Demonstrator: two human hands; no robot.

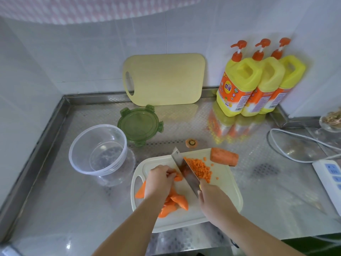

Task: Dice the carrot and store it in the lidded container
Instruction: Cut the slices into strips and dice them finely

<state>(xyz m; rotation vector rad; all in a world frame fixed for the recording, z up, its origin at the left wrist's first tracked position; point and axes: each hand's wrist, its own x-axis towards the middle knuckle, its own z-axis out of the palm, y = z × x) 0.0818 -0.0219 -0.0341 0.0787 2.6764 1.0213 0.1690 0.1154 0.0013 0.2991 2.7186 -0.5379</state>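
A white cutting board lies on the steel counter. My left hand holds down carrot strips with curled fingers. My right hand grips the handle of a cleaver, whose blade stands right beside the left fingers. A heap of diced carrot lies right of the blade. Carrot wedges lie under my left forearm. A thick carrot chunk rests at the board's far right corner. The clear container stands open at the left, its green lid behind it.
A cut carrot top lies beyond the board. A yellow cutting board leans on the tiled wall. Three yellow pump bottles stand at the back right. A white power strip and its cable lie at the right.
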